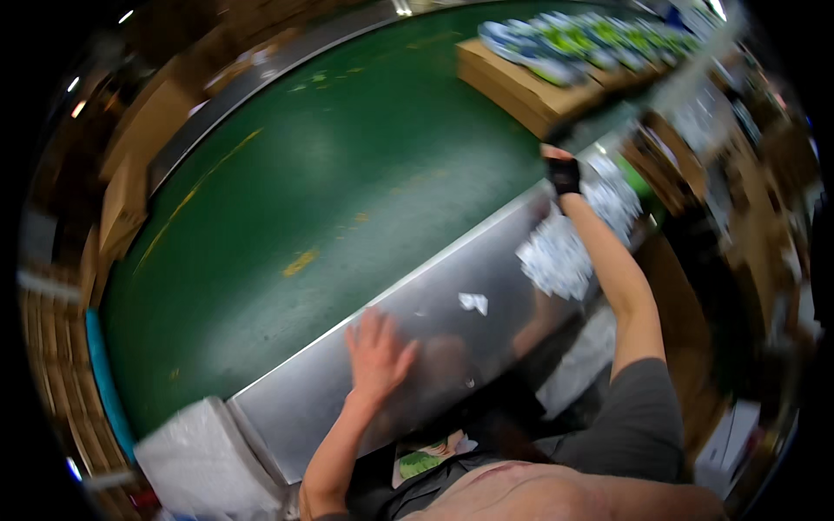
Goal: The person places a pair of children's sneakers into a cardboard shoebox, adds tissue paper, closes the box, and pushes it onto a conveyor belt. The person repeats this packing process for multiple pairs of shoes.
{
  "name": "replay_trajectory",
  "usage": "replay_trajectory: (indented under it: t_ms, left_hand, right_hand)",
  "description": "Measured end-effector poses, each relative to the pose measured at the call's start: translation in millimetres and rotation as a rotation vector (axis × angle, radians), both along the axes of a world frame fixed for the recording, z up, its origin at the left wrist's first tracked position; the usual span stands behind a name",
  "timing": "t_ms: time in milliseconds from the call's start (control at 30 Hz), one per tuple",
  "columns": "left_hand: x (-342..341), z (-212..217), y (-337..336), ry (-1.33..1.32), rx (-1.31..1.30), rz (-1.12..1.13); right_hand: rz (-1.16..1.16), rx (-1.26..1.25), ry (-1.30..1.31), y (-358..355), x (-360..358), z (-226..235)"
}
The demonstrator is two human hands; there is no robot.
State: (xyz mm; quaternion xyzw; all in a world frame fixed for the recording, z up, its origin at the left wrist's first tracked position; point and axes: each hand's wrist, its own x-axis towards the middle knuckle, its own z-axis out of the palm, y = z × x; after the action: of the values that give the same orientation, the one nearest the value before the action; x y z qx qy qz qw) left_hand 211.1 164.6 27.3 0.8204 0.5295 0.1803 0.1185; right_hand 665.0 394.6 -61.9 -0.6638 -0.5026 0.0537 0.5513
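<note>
My left hand (379, 354) rests bare on or just over the shiny metal table strip (304, 417), fingers spread and nothing in them. Out to the far right reaches my right hand (563, 168), in a black fingerless glove, near the metal strip's edge. Its fingers are blurred and mostly hidden, so I cannot make out a grip. Beside the right wrist lies a heap of small white packets (565, 252). Two or so loose white bits (473, 302) sit on the metal between my hands.
A green conveyor belt (347, 182) curves past the metal strip. On it, a cardboard box (508, 91) carries several blue, white and lime shoes (565, 48). A white wrapped bundle (187, 464) stands at the near left; cardboard boxes (126, 208) line the far side.
</note>
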Motion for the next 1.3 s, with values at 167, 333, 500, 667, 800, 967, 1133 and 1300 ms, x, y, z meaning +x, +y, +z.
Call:
replay_trajectory:
  t_ms: [167, 333, 500, 667, 800, 967, 1133, 1300]
  left_hand:
    - [-11, -18, 3, 0.158, -0.024, 0.220]
    - [-2, -9, 16, 0.104, -0.011, 0.233]
    - [0, -11, 22, 0.081, 0.000, 0.240]
    - [4, -15, 21, 0.115, -0.039, 0.234]
    - [5, -14, 20, 0.086, -0.008, 0.211]
    - [-4, -22, 12, -0.001, 0.023, 0.199]
    - [-50, 10, -24, -0.361, -0.067, 0.282]
    - [-149, 1, -94, -0.694, -0.560, 0.576]
  right_hand:
    - [-0.238, -0.624, 0.767, 95, 20, 23]
    - [-0.064, -0.511, 0.983, 124, 41, 31]
    - [0.114, -0.487, 1.063, 87, -14, 29]
    - [0.166, -0.620, 1.186, -30, -168, 47]
    - [0.633, -1.012, 0.588, -110, -221, 151]
    - [0.608, -0.130, -0.524, -107, -240, 227]
    - [0.625, -0.726, -0.707, -55, -271, 240]
    - [0.717, -0.556, -0.695, -22, -290, 249]
